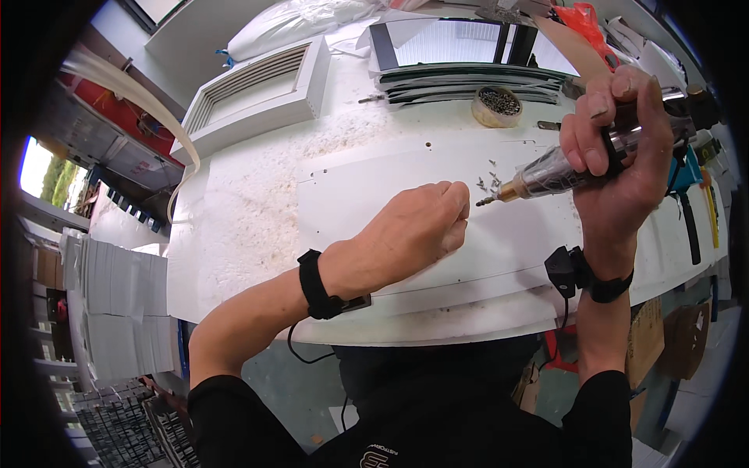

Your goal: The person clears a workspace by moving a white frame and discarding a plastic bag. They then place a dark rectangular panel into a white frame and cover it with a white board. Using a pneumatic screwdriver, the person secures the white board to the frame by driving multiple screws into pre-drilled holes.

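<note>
My right hand (616,148) is wrapped round a power screwdriver (546,173), a cylindrical tool with a brass-coloured nose. Its bit points left, just above the white board (374,168) on the table. Close to the bit tip is my left hand (421,226), its fingers closed; whatever they may pinch is hidden behind the knuckles. Several small loose screws (490,178) lie on the board beyond the tip. A round tub (496,109) full of screws stands farther back. Small holes dot the board's surface.
A white louvred frame (257,93) sits at the back left. Stacked dark-edged panels (468,82) lie at the back. A blue-handled tool (685,175) rests at right. White debris (257,187) is scattered on the table. Stacked white sheets (121,296) stand left of it.
</note>
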A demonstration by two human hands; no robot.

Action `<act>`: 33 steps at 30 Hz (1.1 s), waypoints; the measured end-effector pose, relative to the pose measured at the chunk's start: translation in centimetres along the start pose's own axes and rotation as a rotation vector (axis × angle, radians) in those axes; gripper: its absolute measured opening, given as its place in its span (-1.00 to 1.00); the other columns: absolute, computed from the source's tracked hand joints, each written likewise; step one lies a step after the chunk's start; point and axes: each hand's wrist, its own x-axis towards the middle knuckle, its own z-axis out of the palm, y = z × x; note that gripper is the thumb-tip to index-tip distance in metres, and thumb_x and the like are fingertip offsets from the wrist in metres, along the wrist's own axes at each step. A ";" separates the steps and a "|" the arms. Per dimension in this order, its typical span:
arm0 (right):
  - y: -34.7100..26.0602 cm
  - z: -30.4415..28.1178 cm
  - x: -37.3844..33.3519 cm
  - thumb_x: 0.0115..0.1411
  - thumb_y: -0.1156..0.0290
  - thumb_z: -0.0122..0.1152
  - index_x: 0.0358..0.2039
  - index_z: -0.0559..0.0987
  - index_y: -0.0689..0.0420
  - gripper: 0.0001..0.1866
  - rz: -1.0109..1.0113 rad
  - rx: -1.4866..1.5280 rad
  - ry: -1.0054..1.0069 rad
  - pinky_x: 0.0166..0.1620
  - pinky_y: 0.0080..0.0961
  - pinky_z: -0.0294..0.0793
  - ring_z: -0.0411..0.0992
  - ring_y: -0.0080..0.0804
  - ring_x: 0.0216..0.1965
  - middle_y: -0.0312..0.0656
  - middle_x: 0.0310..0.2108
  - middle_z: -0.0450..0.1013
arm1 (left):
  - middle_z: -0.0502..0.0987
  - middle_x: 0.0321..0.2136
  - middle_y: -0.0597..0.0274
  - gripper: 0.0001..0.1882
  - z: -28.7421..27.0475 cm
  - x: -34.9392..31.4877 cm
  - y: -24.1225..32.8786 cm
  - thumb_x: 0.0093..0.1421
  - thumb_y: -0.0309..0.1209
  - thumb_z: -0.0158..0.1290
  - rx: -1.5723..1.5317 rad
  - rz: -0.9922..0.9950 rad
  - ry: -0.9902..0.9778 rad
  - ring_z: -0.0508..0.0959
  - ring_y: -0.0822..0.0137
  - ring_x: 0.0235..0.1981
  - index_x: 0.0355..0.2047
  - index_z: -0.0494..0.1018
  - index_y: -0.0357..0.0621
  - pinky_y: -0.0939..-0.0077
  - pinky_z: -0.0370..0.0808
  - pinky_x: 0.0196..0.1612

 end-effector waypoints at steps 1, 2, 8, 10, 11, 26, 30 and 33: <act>-0.2 0.9 0.0 0.54 0.08 -0.10 -0.20 0.41 0.12 -0.65 0.007 0.039 -0.011 -0.55 -0.67 0.22 0.16 -0.72 -0.67 -0.30 -0.37 0.40 | 0.57 -0.35 0.02 -0.83 -0.8 -1.3 0.6 0.26 -0.47 0.17 -0.139 -0.065 -0.006 0.60 0.10 -0.35 -0.28 0.39 -0.27 0.32 0.55 -0.25; -0.5 1.8 0.1 0.54 0.09 -0.11 -0.21 0.39 0.10 -0.66 0.002 0.029 -0.008 -0.57 -0.69 0.22 0.15 -0.73 -0.67 -0.30 -0.39 0.39 | 0.61 -0.28 0.10 -0.85 -1.6 -2.2 1.1 0.31 -0.49 0.16 -0.232 -0.221 -0.068 0.63 0.28 -0.31 -0.26 0.41 -0.27 0.43 0.56 -0.22; 0.5 6.7 0.6 0.55 0.08 -0.14 -0.22 0.37 0.07 -0.68 0.040 0.213 -0.089 -0.60 -0.68 0.24 0.15 -0.72 -0.67 -0.33 -0.41 0.36 | 0.57 -0.26 0.27 -0.87 -1.9 -9.5 -1.5 0.37 -0.50 0.16 -1.053 -0.421 0.245 0.60 0.50 -0.23 -0.16 0.43 -0.18 0.55 0.62 -0.10; 0.9 7.3 1.0 0.55 0.09 -0.15 -0.22 0.37 0.06 -0.68 0.061 0.252 -0.134 -0.60 -0.67 0.25 0.15 -0.71 -0.67 -0.33 -0.40 0.37 | 0.56 -0.25 0.27 -0.86 -1.8 -10.6 -1.5 0.36 -0.50 0.17 -1.170 -0.435 0.307 0.60 0.50 -0.22 -0.15 0.42 -0.17 0.55 0.62 -0.08; 1.1 7.8 1.1 0.55 0.09 -0.15 -0.22 0.37 0.06 -0.68 0.069 0.268 -0.158 -0.60 -0.67 0.25 0.16 -0.71 -0.67 -0.33 -0.39 0.37 | 0.56 -0.24 0.27 -0.85 -1.8 -11.0 -1.5 0.36 -0.51 0.17 -1.205 -0.432 0.320 0.60 0.50 -0.20 -0.15 0.41 -0.17 0.55 0.62 -0.06; 3.2 11.9 1.5 0.56 0.10 -0.18 -0.22 0.41 0.08 -0.66 0.125 0.256 -0.290 -0.61 -0.64 0.26 0.14 -0.70 -0.70 -0.31 -0.40 0.40 | 0.54 -0.18 0.26 -0.82 -1.9 -13.7 -2.6 0.36 -0.49 0.17 -1.360 -0.443 0.373 0.60 0.48 -0.15 -0.10 0.40 -0.14 0.53 0.61 0.00; 4.4 13.8 2.1 0.55 0.11 -0.17 -0.21 0.40 0.09 -0.67 0.137 0.258 -0.330 -0.59 -0.64 0.27 0.15 -0.70 -0.70 -0.30 -0.39 0.41 | 0.57 -0.20 0.29 -0.84 -3.3 -13.8 -3.0 0.35 -0.54 0.15 -1.006 -0.457 0.421 0.60 0.48 -0.12 -0.12 0.41 -0.17 0.55 0.57 0.03; 4.3 17.7 3.0 0.47 0.03 0.03 -0.39 0.47 0.14 -0.56 0.311 0.209 -0.184 -0.60 -0.63 0.29 0.26 -0.63 -0.72 -0.26 -0.54 0.42 | 0.58 -0.20 0.32 -0.82 -4.9 -13.6 -4.5 0.34 -0.59 0.13 -0.646 -0.383 0.464 0.60 0.49 -0.10 -0.08 0.43 -0.17 0.54 0.52 0.07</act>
